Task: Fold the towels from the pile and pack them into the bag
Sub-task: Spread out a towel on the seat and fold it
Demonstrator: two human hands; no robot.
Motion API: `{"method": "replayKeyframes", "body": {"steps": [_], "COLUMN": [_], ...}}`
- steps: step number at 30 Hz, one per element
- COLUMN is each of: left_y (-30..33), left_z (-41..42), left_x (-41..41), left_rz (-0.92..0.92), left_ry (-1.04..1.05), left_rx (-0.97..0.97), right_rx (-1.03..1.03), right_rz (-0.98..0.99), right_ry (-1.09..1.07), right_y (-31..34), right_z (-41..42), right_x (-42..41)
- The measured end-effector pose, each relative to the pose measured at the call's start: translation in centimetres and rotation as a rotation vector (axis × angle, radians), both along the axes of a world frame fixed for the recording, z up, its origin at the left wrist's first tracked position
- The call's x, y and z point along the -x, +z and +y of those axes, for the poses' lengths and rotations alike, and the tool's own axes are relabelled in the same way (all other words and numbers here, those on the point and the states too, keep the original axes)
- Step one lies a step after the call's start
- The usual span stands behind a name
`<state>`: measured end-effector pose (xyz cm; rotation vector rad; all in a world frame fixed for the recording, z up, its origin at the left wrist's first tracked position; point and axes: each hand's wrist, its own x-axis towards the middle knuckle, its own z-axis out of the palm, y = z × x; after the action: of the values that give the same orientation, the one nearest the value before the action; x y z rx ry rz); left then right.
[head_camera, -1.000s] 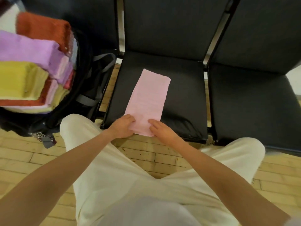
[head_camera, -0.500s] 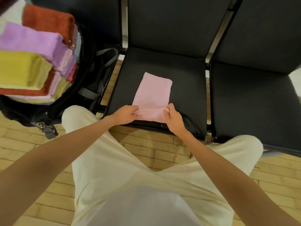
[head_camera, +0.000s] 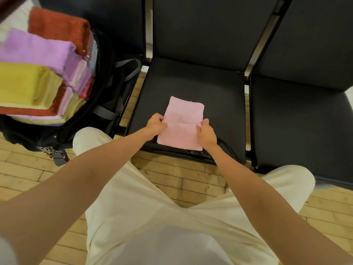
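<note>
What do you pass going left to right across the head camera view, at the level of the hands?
bag → left hand → pink towel → right hand → right-hand chair seat

Bare black seat (head_camera: 219,88) lies open from 12 to 3 o'clock of the pink towel (head_camera: 183,119). At 9 to 10 o'clock, the black bag (head_camera: 107,88) stuffed with folded towels (head_camera: 38,73) blocks the way. The chair back (head_camera: 200,25) walls off 12 o'clock.
</note>
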<state>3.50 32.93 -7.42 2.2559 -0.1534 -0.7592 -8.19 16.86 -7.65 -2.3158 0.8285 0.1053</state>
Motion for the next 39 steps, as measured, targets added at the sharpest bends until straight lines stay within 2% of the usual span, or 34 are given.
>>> {"method": "replayKeyframes", "body": {"steps": [3, 6, 8, 10, 12, 15, 18, 21, 25, 28, 33, 36, 39], "left_y": [-0.5, -0.5, -0.2, 0.1, 0.1, -0.4, -0.8, -1.0, -0.6, 0.2, 1.7, 1.8, 1.2], "left_z": [0.4, 1.4, 2.4, 3.6, 4.7, 5.3, 5.0, 4.4, 3.7, 3.5, 3.2, 1.8, 0.1], "left_x": [0.1, 0.4, 0.5, 0.4, 0.5, 0.8, 1.0, 1.5, 1.4, 0.9, 0.5, -0.3, -1.6], "left_rz": [-0.046, -0.348, -0.492, -0.536, -0.550, -0.494, -0.465, -0.541, -0.585, -0.568, -0.363, -0.285, -0.230], "left_ry": [-0.046, -0.232, -0.396, -0.610, -0.823, -0.941, -0.893, -0.860, -0.824, -0.741, -0.489, -0.298, -0.140], "left_rx": [-0.106, -0.241, -0.187, -0.139, -0.169, -0.287, -0.308, -0.332, -0.283, -0.149, 0.100, 0.151, 0.150], "right_rx": [0.017, 0.121, 0.212, 0.224, 0.204, 0.143, 0.154, 0.170, 0.119, -0.021, -0.299, -0.451, -0.546], "right_rz": [0.090, 0.103, 0.056, 0.027, 0.084, 0.209, 0.259, 0.275, 0.191, 0.120, 0.030, -0.068, -0.148], "right_ry": [0.008, 0.045, 0.169, 0.361, 0.546, 0.687, 0.680, 0.628, 0.598, 0.532, 0.358, 0.217, -0.023], "right_y": [0.0, -0.1, 0.0, 0.2, 0.3, 0.7, 0.9, 0.7, 0.2, 0.6, 2.0, 2.3, 2.0], "right_z": [0.1, 0.1, -0.1, -0.4, -0.7, -1.0, -1.1, -1.0, -1.7, -2.8, -4.9, -5.5, -5.5], "right_x": [-0.5, -0.3, 0.2, 1.1, 2.0, 2.9, 2.8, 2.1, 1.4, 1.3, 1.5, 0.5, -1.4]}}
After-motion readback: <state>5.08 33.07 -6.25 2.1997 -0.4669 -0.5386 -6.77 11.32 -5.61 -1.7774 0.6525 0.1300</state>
